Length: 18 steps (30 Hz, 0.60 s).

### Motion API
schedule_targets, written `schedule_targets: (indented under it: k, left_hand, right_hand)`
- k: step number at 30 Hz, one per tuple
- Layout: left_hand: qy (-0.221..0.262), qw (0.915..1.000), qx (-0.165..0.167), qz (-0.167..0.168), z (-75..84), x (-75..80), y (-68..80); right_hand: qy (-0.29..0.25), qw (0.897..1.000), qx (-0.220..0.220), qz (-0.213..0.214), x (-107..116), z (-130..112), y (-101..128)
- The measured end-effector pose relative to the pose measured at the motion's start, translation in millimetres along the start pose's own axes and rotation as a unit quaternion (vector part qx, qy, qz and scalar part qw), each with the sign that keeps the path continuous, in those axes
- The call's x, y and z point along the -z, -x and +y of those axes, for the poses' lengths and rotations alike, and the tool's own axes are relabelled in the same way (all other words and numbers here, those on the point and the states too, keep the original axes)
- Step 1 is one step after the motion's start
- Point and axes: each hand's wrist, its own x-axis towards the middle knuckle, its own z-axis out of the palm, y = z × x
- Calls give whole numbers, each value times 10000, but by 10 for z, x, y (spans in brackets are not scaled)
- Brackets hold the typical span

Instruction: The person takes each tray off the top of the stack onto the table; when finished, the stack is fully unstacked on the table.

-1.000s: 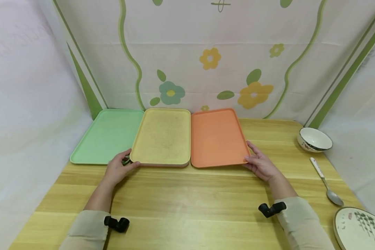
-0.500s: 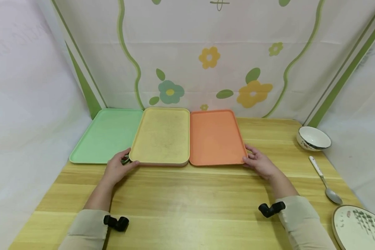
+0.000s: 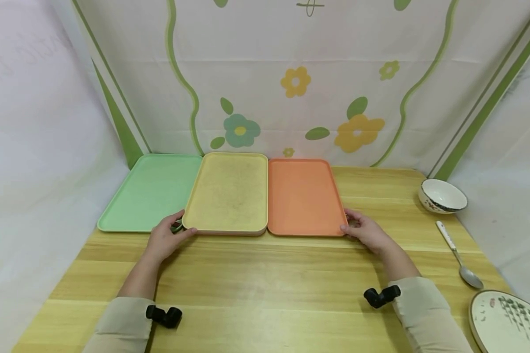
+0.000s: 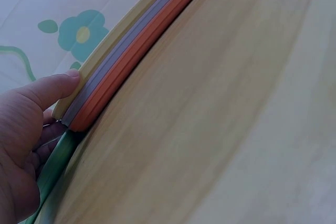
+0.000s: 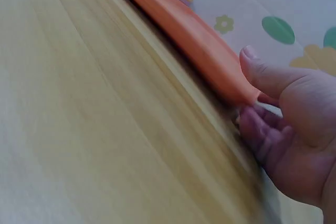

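Three trays sit edge to edge in the head view: a green tray (image 3: 154,191), a yellow tray (image 3: 229,191) and an orange tray (image 3: 306,196). Beneath the yellow one, the left wrist view shows a purple tray (image 4: 118,53) and another orange tray (image 4: 136,53), forming a stack. My left hand (image 3: 164,239) holds the stack's front left corner, thumb on the yellow rim and fingers along its left side. With my right hand (image 3: 366,230) I hold the single orange tray at its front right corner; the thumb is at the rim, the other fingers partly hidden.
On the right side of the wooden table (image 3: 265,294) stand a white patterned bowl (image 3: 443,195), a spoon (image 3: 459,255) with a white handle, and a decorated plate (image 3: 508,318). A flowered cloth (image 3: 247,73) hangs behind the trays.
The single orange tray has come down and straightened beside the stack, its right edge shifting slightly left with my right hand. My left hand stays at the stack's corner.
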Motion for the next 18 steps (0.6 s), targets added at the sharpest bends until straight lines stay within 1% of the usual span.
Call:
schedule_targets:
  k: [3, 6, 9, 11, 18]
  left_hand:
    - [-19, 10000, -5, -12, 3, 5, 1]
    - [-13, 10000, 15, -42, 1, 2, -1]
    - [-27, 10000, 24, -46, -5, -2, -5]
    - [-24, 10000, 25, -37, -9, -7, -6]
    - [-15, 10000, 1, 23, -25, -16, -8]
  right_hand:
    - [578, 9982, -42, 178, -29, -107, -17]
    - [744, 9960, 26, 484, -74, -208, -52]
    - [532, 9955, 127, 778, -146, -294, -106]
    - [428, 9950, 172, 886, -210, -351, -150]
    - [94, 9960, 241, 852, -517, -562, -331]
